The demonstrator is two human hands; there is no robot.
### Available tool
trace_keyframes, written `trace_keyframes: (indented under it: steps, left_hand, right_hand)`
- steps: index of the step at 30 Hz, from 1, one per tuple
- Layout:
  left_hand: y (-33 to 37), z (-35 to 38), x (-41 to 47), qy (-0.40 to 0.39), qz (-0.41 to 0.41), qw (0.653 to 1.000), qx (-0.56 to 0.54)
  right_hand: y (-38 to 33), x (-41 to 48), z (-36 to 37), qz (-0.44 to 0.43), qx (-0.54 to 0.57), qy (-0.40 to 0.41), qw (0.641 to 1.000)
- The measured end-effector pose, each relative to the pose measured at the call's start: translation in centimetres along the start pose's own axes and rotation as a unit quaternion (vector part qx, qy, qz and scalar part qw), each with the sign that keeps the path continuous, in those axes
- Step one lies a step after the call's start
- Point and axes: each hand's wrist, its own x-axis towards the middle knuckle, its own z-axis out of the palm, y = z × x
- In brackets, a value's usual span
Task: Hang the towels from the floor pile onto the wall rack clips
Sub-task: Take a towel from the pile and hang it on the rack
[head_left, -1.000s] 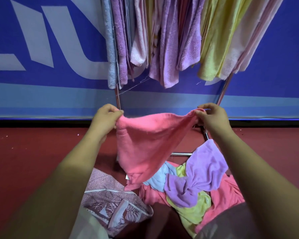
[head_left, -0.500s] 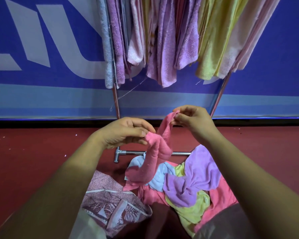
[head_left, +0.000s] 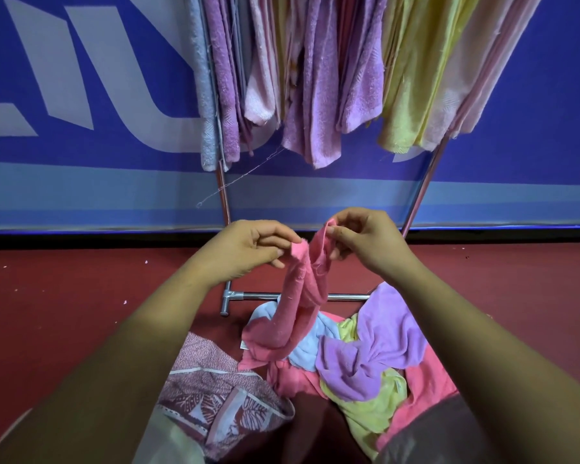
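With the left hand (head_left: 245, 251) and right hand (head_left: 369, 244) close together, fingers (head_left: 272, 241) clamped on the top edge of the pink towel (head_left: 297, 296) whose tail drapes onto the floor pile (head_left: 369, 360), I would gather both corners evenly before lifting toward the rack (head_left: 222, 195).

Hung towels (head_left: 315, 78) overhead; open floor (head_left: 64, 313) left.
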Motion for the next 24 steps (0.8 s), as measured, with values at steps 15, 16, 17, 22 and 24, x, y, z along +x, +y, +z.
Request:
trace_keyframes:
  steps: [15,16,17,22,24]
  left_hand:
    - [-0.4,0.9,0.9,0.071,0.079,0.994,0.013]
    - [-0.6,1.1,1.0,0.084,0.070,0.994,0.009]
    - [-0.8,1.3,1.1,0.098,0.061,0.993,-0.002]
    - [-1.1,1.6,1.4,0.144,0.041,0.989,-0.017]
    - [-1.3,1.5,1.6,0.144,0.035,0.989,-0.012]
  right_hand:
    - [-1.0,-0.5,1.2,-0.016,0.096,0.007,0.995]
    - [-1.0,-0.5,1.3,-0.018,0.096,-0.012,0.995]
    - [-1.0,-0.6,1.5,-0.018,0.097,-0.033,0.995]
    - [-1.7,-1.4,2.0,-0.013,0.086,-0.076,0.993]
    - [-2.1,-1.6,2.0,-0.022,0.052,-0.091,0.994]
